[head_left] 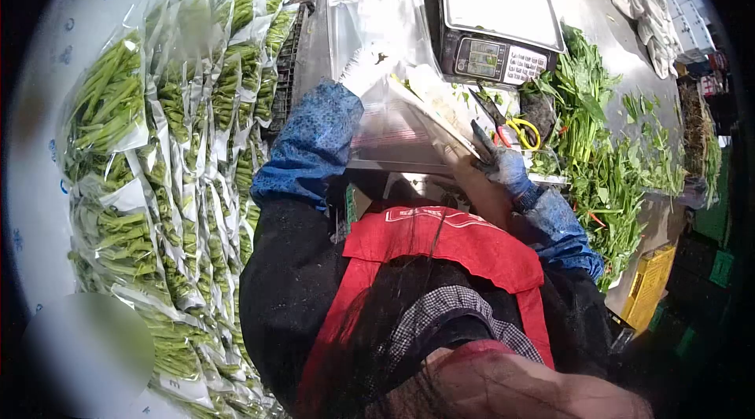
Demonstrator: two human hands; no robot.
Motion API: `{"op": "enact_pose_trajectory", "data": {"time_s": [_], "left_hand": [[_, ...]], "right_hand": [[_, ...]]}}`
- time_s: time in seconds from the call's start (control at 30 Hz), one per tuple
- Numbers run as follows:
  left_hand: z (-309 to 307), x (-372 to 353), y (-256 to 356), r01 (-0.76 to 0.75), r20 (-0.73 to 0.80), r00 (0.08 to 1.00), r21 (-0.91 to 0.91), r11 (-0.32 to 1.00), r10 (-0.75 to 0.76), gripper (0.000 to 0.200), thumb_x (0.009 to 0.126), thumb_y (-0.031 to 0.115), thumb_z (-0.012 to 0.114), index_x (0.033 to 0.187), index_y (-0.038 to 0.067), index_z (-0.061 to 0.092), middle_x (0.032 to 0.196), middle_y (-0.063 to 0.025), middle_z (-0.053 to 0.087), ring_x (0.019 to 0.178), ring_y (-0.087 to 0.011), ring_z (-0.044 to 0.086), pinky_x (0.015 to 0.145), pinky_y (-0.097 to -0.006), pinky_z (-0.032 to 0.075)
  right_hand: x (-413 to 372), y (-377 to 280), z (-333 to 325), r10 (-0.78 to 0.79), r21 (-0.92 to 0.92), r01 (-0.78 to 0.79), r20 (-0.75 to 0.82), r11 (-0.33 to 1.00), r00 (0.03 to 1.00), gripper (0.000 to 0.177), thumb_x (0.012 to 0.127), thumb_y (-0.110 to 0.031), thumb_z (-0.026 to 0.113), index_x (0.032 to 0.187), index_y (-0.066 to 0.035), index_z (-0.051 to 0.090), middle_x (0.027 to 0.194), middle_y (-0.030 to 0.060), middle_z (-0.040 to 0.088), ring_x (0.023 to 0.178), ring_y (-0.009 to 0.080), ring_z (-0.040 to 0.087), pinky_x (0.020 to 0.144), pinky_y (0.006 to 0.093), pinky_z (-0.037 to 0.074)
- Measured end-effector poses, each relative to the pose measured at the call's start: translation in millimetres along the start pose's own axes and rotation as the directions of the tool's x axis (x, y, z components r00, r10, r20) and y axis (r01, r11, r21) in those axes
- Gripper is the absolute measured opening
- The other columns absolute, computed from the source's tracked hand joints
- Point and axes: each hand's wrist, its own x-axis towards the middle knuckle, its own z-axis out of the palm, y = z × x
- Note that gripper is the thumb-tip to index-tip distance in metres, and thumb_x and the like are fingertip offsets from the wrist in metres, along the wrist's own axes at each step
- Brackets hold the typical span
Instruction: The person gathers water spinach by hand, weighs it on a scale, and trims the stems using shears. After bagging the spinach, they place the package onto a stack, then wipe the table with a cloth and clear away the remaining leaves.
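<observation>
My left hand [363, 69] reaches forward past its blue sleeve, in a pale glove washed out by glare; its fingers do not show clearly. Beside it lie clear plastic bags [373, 6], and more bags with a red line [397, 138] lie nearer to me. My right hand [507, 167], in a grey-blue glove with dark fingers, is closed at the lower end of a long pale strip [432, 116]. What it grips there I cannot tell. Close past that hand lie scissors [521, 133] with yellow and red handles, and a dark-bladed tool [489, 107].
A digital scale [497, 18] stands ahead. Loose leafy greens [594, 144] are heaped on the right, with a yellow crate [649, 287] below them. Rows of bagged green stems [118, 97] cover the left side. A black crate [287, 65] borders them.
</observation>
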Motion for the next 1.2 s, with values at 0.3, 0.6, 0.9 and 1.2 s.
{"op": "enact_pose_trajectory", "data": {"time_s": [0.3,0.6,0.9,1.2], "left_hand": [[33,-24,78,0.138,0.314,0.93,0.179,0.974,-0.19,0.008,0.076,0.013,0.059,0.078,0.005,0.056,0.073,-0.0061,0.054,0.071,-0.0159,0.053,0.065,-0.0297,0.044],[99,-106,77,0.0,-0.401,0.916,0.03,1.0,0.012,0.076,0.062,0.033,0.073,0.124,0.007,0.039,0.123,-0.0203,0.031,0.115,-0.0324,0.033,0.094,-0.0404,0.033],[-34,-68,93,-0.061,-0.257,0.898,-0.877,0.477,-0.356,0.034,0.084,0.001,0.049,0.117,-0.006,0.044,0.116,-0.013,0.05,0.107,-0.0169,0.048,0.092,-0.0214,0.036],[-160,-30,228,-0.418,-0.336,0.894,-0.385,0.823,0.297,0.017,0.077,0.017,0.056,0.077,0.0,0.056,0.07,-0.0071,0.057,0.061,-0.01,0.057,0.052,-0.0232,0.046]], "right_hand": [[21,-50,-18,-0.147,-0.388,0.068,-0.178,0.919,0.973,0.087,0.069,-0.037,0.064,0.136,-0.011,0.016,0.081,0.021,0.06,0.066,0.0379,0.057,0.057,0.0421,0.045],[114,-20,-1,-0.219,0.362,0.354,-0.363,0.862,0.906,0.045,0.07,-0.024,0.07,0.102,0.002,0.051,0.09,0.0116,0.061,0.077,0.0206,0.058,0.069,0.0297,0.047],[125,-176,-90,-0.764,-0.079,0.763,0.017,0.642,0.645,0.04,0.085,-0.035,0.049,0.108,-0.003,0.052,0.092,0.018,0.057,0.086,0.0198,0.055,0.076,0.0284,0.045],[83,-282,-229,-0.518,0.37,0.415,0.244,0.831,0.82,0.036,0.088,-0.033,0.047,0.103,-0.001,0.054,0.081,0.0064,0.062,0.071,0.0058,0.057,0.063,0.0184,0.045]]}}
